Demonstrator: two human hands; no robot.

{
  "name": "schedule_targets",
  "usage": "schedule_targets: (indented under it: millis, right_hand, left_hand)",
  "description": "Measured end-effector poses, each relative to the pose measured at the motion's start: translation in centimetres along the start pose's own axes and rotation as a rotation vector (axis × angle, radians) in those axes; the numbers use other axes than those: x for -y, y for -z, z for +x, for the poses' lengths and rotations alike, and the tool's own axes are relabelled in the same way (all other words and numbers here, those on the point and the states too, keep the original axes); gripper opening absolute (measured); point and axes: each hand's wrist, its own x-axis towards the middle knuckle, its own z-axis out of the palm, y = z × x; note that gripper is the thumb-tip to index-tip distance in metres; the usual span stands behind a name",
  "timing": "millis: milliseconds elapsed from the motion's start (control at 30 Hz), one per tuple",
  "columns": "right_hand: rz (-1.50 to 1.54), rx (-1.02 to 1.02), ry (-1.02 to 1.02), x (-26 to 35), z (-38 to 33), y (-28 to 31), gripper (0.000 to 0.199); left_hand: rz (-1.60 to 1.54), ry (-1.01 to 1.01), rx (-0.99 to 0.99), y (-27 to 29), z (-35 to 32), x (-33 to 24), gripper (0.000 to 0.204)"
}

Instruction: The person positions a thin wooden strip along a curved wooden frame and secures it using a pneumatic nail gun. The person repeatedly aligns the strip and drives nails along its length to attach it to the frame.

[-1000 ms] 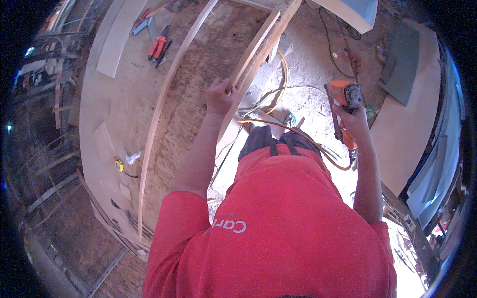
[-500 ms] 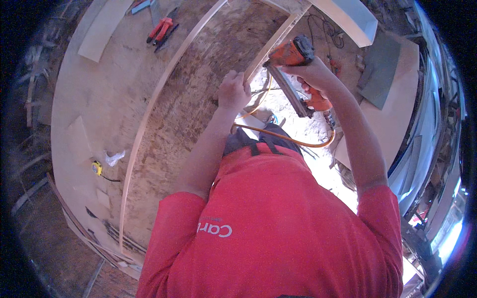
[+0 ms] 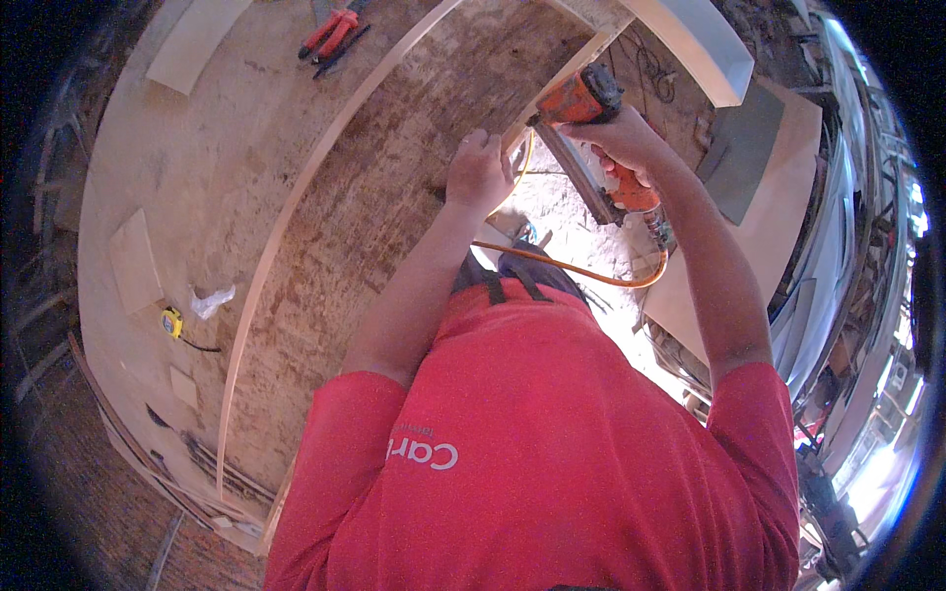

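My right hand (image 3: pixel 633 148) is wrapped round the handle of an orange and black air nail gun (image 3: pixel 574 101). Its nose meets a narrow wooden strip (image 3: pixel 570 71), and its long metal magazine slants down toward me. Just left of the nose, my left hand (image 3: pixel 480 174) is closed over the near part of that strip, hiding what lies under the fingers. An orange air hose (image 3: pixel 601 280) loops from the base of the handle across to my waist. The strip belongs to a wooden frame, whose long curved strip (image 3: pixel 281 222) runs along the left.
A big wooden worktop (image 3: pixel 138 182) carries red-handled pliers (image 3: pixel 330 32), a yellow tape measure (image 3: pixel 171 321) and crumpled clear plastic (image 3: pixel 211 300). A pale angled board (image 3: pixel 695 44) juts out at the far right. Grey sheet (image 3: pixel 744 148) and stacked panels stand along the right.
The view has turned slightly, so worktop items appear shifted. Both hands keep their grips, and the nail gun's nose stays at the strip.
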Motion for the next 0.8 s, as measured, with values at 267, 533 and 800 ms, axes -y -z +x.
schedule_targets:
  millis: [267,533,800]
  right_hand:
    - [-0.014,0.000,0.038,0.5,-0.2,-0.1,0.031]
    - [-0.071,-0.028,0.095,1.0,-0.4,-0.8,0.029]
    - [-0.023,0.008,0.071,0.8,-1.0,-0.7,0.029]
  left_hand:
    - [0.002,0.047,0.025,0.2,0.0,-0.4,0.021]
    - [0.036,0.056,0.063,0.1,0.1,-0.2,0.026]
    - [0.062,0.029,0.063,0.4,0.4,-1.0,0.017]
